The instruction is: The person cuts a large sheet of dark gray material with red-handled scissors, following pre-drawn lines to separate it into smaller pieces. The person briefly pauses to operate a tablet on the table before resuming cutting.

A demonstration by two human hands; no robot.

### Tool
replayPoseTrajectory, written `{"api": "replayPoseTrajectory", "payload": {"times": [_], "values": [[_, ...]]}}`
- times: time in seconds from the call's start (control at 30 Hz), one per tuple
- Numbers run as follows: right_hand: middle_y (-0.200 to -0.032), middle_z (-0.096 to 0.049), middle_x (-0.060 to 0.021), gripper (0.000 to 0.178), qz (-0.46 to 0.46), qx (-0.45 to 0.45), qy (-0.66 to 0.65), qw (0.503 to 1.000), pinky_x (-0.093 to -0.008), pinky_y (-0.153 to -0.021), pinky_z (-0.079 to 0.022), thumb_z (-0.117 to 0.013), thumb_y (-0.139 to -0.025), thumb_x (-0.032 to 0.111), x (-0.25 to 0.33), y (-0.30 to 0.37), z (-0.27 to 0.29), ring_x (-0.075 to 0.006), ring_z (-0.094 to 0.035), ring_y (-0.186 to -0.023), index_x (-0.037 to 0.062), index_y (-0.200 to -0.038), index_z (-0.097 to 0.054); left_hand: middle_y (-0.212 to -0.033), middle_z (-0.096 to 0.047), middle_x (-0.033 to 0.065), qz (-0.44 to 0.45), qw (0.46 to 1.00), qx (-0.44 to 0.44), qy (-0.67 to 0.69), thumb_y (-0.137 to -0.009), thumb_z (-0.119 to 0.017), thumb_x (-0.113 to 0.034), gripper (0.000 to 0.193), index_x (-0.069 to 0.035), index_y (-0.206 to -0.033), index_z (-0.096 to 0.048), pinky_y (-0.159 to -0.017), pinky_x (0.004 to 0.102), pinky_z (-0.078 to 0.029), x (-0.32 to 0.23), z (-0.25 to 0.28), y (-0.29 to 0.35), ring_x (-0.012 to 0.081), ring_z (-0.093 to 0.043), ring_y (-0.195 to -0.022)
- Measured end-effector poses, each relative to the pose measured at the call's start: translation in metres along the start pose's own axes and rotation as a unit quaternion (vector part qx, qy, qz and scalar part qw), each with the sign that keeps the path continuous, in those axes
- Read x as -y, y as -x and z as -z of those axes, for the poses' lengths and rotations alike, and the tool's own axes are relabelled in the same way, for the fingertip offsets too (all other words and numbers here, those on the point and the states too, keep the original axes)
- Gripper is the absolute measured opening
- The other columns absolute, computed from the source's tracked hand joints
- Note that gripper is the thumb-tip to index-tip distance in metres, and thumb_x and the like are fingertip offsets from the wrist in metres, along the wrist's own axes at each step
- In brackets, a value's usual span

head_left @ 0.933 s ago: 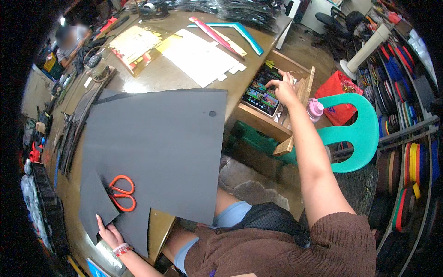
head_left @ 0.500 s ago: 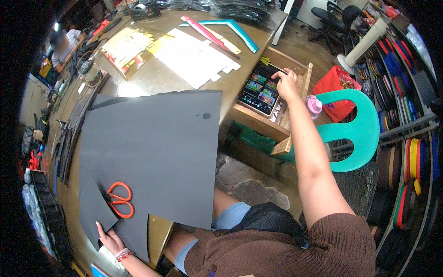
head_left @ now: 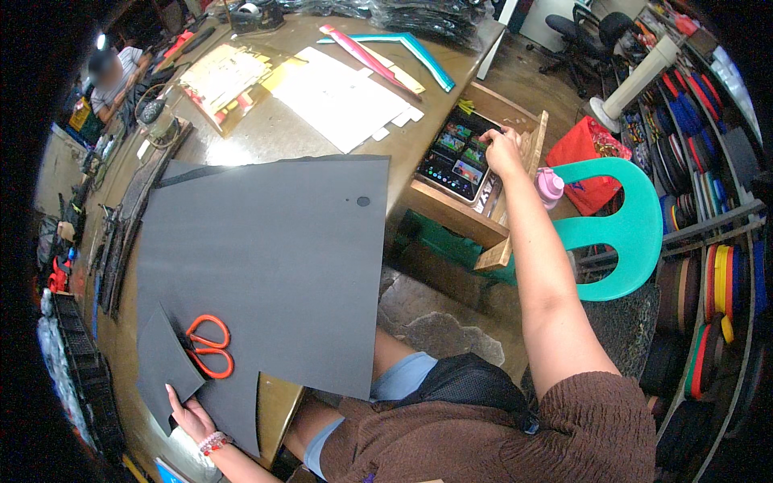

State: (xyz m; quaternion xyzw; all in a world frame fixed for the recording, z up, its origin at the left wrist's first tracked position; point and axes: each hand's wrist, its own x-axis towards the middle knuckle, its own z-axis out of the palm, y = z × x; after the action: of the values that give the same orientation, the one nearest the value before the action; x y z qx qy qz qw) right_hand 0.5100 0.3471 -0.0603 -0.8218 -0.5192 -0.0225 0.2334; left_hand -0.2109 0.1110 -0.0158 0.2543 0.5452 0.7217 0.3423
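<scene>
My left hand (head_left: 192,417) grips the lower edge of a small dark grey piece (head_left: 171,354), with one finger laid over it. That piece rests on a large dark grey sheet (head_left: 274,249), which overhangs the table edge near my lap. Scissors with orange handles (head_left: 211,348) lie beside the small piece, their blades hidden beneath it. Over at the right, my right hand (head_left: 504,153) is at the upper right side of a tablet (head_left: 457,157) with a lit screen. Its fingers are loosely bent and hold nothing I can see. The tablet sits in an open wooden drawer (head_left: 463,211).
White paper sheets (head_left: 342,101) and pink and teal strips (head_left: 419,60) lie farther back on the table. A green plastic chair (head_left: 636,233), a pink bottle (head_left: 549,187) and a red bag (head_left: 592,161) stand right of the drawer. Shelves hold rolled straps (head_left: 717,278). Another person (head_left: 117,80) sits far left.
The fingers of my right hand have drawn back from the tablet screen and bent more. My left hand, the scissors and the grey sheet stay in place.
</scene>
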Motion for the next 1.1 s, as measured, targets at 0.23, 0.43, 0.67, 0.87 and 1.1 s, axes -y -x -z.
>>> {"api": "replayPoseTrajectory", "payload": {"times": [0.23, 0.43, 0.67, 0.87, 1.1], "values": [[-0.117, -0.045, -0.0186, 0.028, 0.041, -0.025, -0.049, 0.998, -0.0416, -0.095, -0.03, -0.045, -0.073, 0.001, 0.001, -0.002, 0.001, -0.035, -0.038, -0.112, 0.0176, -0.086, -0.063, -0.115, -0.05, 0.013, 0.011, 1.0, -0.024, 0.011, -0.084, -0.054, -0.017, 0.038, 0.009, -0.111, -0.046, -0.09, 0.031, -0.04, -0.001, -0.003, 0.0, 0.0185, -0.049, -0.102], [-0.118, -0.045, -0.0187, 0.029, 0.068, -0.016, -0.044, 0.997, -0.0419, -0.095, -0.03, -0.045, -0.071, -0.001, 0.003, -0.003, -0.001, -0.0361, -0.038, -0.112, 0.017, -0.083, -0.064, -0.115, -0.05, 0.0127, -0.001, 1.0, -0.002, -0.009, -0.085, -0.053, -0.018, 0.037, 0.009, -0.11, -0.048, -0.09, 0.0306, -0.039, 0.0, 0.0, 0.0, 0.018, -0.049, -0.101], [-0.118, -0.045, -0.0182, 0.029, 0.117, 0.005, -0.053, 0.992, -0.0409, -0.097, -0.029, -0.045, -0.069, -0.003, 0.009, 0.0, 0.0, -0.0353, -0.036, -0.114, 0.0149, -0.084, -0.063, -0.115, -0.05, 0.0129, 0.001, 0.999, -0.035, -0.016, -0.085, -0.054, -0.019, 0.038, 0.008, -0.11, -0.048, -0.089, 0.0306, -0.039, 0.001, -0.001, -0.001, 0.0184, -0.049, -0.101], [-0.117, -0.045, -0.0174, 0.029, 0.125, -0.008, -0.076, 0.989, -0.0403, -0.097, -0.029, -0.047, -0.067, -0.004, 0.012, 0.0, 0.001, -0.034, -0.037, -0.114, 0.014, -0.084, -0.063, -0.115, -0.05, 0.013, 0.027, 0.999, -0.039, -0.003, -0.084, -0.055, -0.02, 0.04, 0.009, -0.111, -0.047, -0.09, 0.0309, -0.039, -0.003, -0.007, 0.0, 0.0188, -0.049, -0.101], [-0.114, -0.048, -0.018, 0.028, 0.14, -0.03, -0.075, 0.987, -0.0402, -0.096, -0.03, -0.049, -0.065, -0.005, 0.012, 0.0, 0.001, -0.0335, -0.039, -0.112, 0.0135, -0.081, -0.063, -0.115, -0.05, 0.0133, 0.023, 0.999, -0.043, 0.005, -0.084, -0.055, -0.019, 0.039, 0.009, -0.11, -0.048, -0.09, 0.0315, -0.039, -0.005, -0.015, 0.005, 0.0192, -0.049, -0.102]]}}
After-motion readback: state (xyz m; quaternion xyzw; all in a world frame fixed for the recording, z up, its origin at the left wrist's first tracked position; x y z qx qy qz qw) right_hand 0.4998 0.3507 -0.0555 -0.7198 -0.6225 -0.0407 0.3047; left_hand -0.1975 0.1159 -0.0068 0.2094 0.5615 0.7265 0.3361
